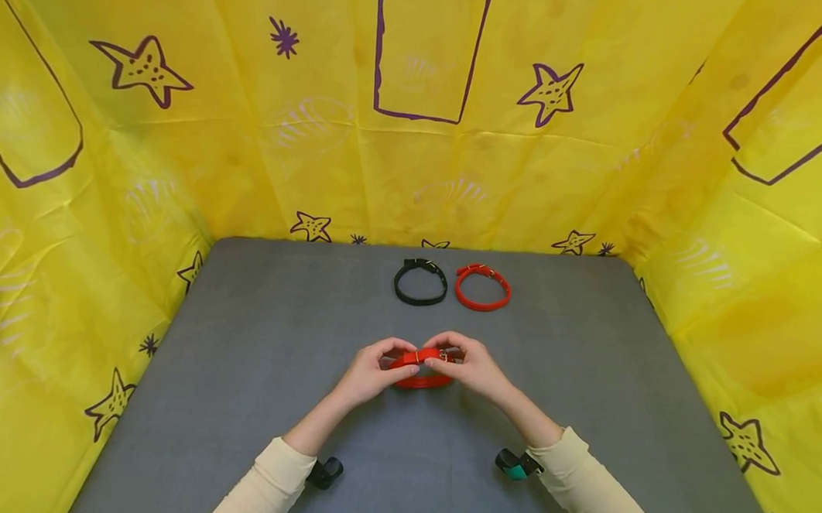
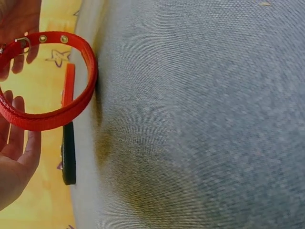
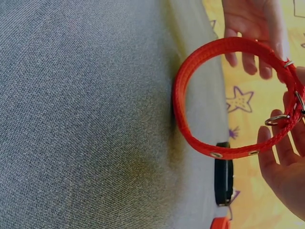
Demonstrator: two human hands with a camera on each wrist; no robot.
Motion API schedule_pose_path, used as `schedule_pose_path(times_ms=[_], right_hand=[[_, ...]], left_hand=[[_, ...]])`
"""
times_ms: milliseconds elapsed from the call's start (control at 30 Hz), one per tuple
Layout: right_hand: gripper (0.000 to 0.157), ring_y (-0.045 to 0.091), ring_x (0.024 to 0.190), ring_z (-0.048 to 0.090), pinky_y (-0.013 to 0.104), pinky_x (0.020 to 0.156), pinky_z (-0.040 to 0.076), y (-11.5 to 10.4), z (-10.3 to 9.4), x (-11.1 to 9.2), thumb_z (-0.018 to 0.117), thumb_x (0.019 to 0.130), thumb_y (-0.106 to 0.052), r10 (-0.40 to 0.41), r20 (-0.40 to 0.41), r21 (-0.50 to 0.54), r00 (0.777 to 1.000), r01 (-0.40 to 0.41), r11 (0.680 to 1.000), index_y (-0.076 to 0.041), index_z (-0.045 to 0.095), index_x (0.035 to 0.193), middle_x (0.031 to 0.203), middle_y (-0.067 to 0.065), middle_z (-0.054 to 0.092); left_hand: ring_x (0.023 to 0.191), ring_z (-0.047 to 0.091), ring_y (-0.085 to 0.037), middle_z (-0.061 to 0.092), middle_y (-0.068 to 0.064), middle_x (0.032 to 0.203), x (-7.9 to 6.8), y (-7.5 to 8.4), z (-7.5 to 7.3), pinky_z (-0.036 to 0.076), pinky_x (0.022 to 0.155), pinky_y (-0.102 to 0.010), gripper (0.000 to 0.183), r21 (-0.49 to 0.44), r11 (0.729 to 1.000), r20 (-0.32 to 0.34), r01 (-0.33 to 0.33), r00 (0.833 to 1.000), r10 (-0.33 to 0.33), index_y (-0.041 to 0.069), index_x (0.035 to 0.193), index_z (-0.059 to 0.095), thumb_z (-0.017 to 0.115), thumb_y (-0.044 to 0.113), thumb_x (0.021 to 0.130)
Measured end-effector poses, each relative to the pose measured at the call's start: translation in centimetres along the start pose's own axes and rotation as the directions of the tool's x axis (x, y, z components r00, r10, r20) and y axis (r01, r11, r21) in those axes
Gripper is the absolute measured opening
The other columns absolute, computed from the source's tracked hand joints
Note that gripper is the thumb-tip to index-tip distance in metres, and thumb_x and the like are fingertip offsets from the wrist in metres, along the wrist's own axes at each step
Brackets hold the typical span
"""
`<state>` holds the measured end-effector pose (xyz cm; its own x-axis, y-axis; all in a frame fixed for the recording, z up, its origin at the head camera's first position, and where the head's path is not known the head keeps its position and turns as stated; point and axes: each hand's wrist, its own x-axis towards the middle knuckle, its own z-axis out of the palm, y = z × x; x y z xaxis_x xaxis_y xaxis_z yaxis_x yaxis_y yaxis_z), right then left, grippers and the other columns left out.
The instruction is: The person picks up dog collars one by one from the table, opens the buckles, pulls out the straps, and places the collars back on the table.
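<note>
Above the grey table, both hands hold a red dog collar [image 1: 424, 382] that is fastened into a loop. My left hand [image 1: 375, 371] pinches its strap between thumb and fingers from the left. From the right, my right hand [image 1: 473, 368] pinches the strap close to the metal buckle. The right wrist view shows the collar [image 3: 180, 100] with a D-ring [image 3: 277, 120], buckle and metal eyelets. In the left wrist view the loop [image 2: 52, 120] stands on or just over the table; the exact contact cannot be told. Both thumbs partly cover the strap in the head view.
Farther back on the grey table [image 1: 246, 311] lie a black collar [image 1: 422, 300] and a second red collar [image 1: 483, 307], side by side, both buckled into loops. Yellow cloth walls [image 1: 336, 160] with purple drawings enclose the table's back and sides.
</note>
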<state>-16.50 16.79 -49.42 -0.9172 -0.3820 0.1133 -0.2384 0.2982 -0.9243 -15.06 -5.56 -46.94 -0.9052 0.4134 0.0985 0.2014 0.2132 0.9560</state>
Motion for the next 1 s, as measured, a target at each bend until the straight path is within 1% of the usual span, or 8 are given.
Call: schedule_pose_path(times_ms=[100, 167, 267, 333, 500, 733, 900, 1000], right_hand=[[0.020, 0.015, 0.093, 0.062, 0.039, 0.086, 0.051, 0.0, 0.0, -0.1, 0.074, 0.089, -0.019, -0.022, 0.005, -0.015, 1.000, 0.022, 1.000, -0.014, 0.068, 0.108, 0.104, -0.001, 0.068], [0.020, 0.018, 0.094, 0.062, 0.039, 0.086, 0.051, -1.1, 0.0, -0.3, 0.073, 0.089, -0.016, -0.021, 0.010, -0.026, 1.000, 0.021, 0.999, -0.010, 0.068, 0.108, 0.104, 0.002, 0.068], [0.021, 0.022, 0.094, 0.062, 0.041, 0.087, 0.050, -2.8, 0.0, -0.6, 0.071, 0.090, -0.012, -0.019, 0.021, -0.023, 1.000, 0.019, 1.000, -0.003, 0.067, 0.108, 0.104, 0.008, 0.068], [0.021, 0.027, 0.096, 0.062, 0.046, 0.088, 0.049, -4.1, -0.1, -0.7, 0.071, 0.089, -0.007, -0.002, 0.028, -0.017, 1.000, 0.002, 1.000, 0.001, 0.066, 0.108, 0.104, 0.012, 0.068], [0.021, 0.029, 0.096, 0.062, 0.049, 0.088, 0.049, -4.3, -0.2, -0.8, 0.071, 0.089, -0.006, -0.008, 0.026, -0.006, 1.000, 0.008, 1.000, 0.003, 0.066, 0.108, 0.105, 0.013, 0.068], [0.021, 0.031, 0.096, 0.063, 0.051, 0.088, 0.049, -4.2, -0.1, -0.8, 0.071, 0.089, -0.007, -0.007, 0.013, 0.000, 1.000, 0.007, 1.000, 0.002, 0.066, 0.107, 0.104, 0.012, 0.068], [0.020, 0.031, 0.094, 0.064, 0.047, 0.086, 0.051, -3.9, -0.1, -0.9, 0.070, 0.090, -0.007, 0.000, 0.007, 0.013, 1.000, 0.000, 1.000, 0.001, 0.067, 0.107, 0.103, 0.012, 0.068], [0.019, 0.029, 0.093, 0.064, 0.048, 0.085, 0.051, -3.8, -0.1, -0.9, 0.070, 0.090, -0.007, 0.008, 0.008, 0.026, 1.000, -0.008, 1.000, 0.001, 0.067, 0.107, 0.103, 0.012, 0.068]], left_hand=[[0.093, 0.063, -0.027, 0.068, -0.011, 0.103, 0.0, 0.3, 0.1, 0.052, 0.083, -0.040, 0.027, 0.005, 1.000, -0.004, -0.008, 1.000, 0.008, 0.000, 0.111, 0.066, 0.074, 0.007, 0.086], [0.093, 0.063, -0.028, 0.068, -0.012, 0.103, 0.0, 0.6, 0.2, 0.052, 0.083, -0.040, 0.027, 0.008, 1.000, -0.003, -0.005, 1.000, 0.005, 0.000, 0.111, 0.066, 0.075, 0.008, 0.086], [0.092, 0.063, -0.029, 0.068, -0.012, 0.103, 0.0, 1.0, 0.3, 0.052, 0.081, -0.039, 0.027, 0.012, 1.000, 0.002, 0.000, 1.000, 0.000, 0.001, 0.111, 0.066, 0.074, 0.010, 0.087], [0.090, 0.063, -0.029, 0.068, -0.012, 0.103, -0.1, 1.1, 0.4, 0.052, 0.080, -0.039, 0.027, 0.017, 1.000, 0.004, -0.001, 1.000, 0.001, 0.001, 0.111, 0.066, 0.075, 0.010, 0.086], [0.088, 0.064, -0.027, 0.068, -0.011, 0.102, 0.0, 0.9, 0.6, 0.052, 0.080, -0.039, 0.026, 0.035, 0.999, -0.012, -0.032, 0.999, 0.032, 0.001, 0.109, 0.067, 0.075, 0.009, 0.086], [0.088, 0.064, -0.026, 0.069, -0.012, 0.100, 0.0, 0.6, 0.8, 0.053, 0.081, -0.047, 0.024, 0.062, 0.994, -0.043, -0.088, 0.995, 0.091, -0.001, 0.107, 0.068, 0.075, 0.006, 0.085], [0.087, 0.064, -0.025, 0.069, -0.012, 0.100, 0.0, 0.5, 0.8, 0.053, 0.081, -0.048, 0.024, 0.063, 0.993, -0.048, -0.104, 0.993, 0.107, -0.001, 0.107, 0.068, 0.074, 0.005, 0.085], [0.086, 0.065, -0.025, 0.069, -0.013, 0.100, -0.1, 0.4, 0.8, 0.054, 0.080, -0.047, 0.023, 0.064, 0.993, -0.046, -0.104, 0.993, 0.107, -0.001, 0.107, 0.068, 0.074, 0.005, 0.086]])
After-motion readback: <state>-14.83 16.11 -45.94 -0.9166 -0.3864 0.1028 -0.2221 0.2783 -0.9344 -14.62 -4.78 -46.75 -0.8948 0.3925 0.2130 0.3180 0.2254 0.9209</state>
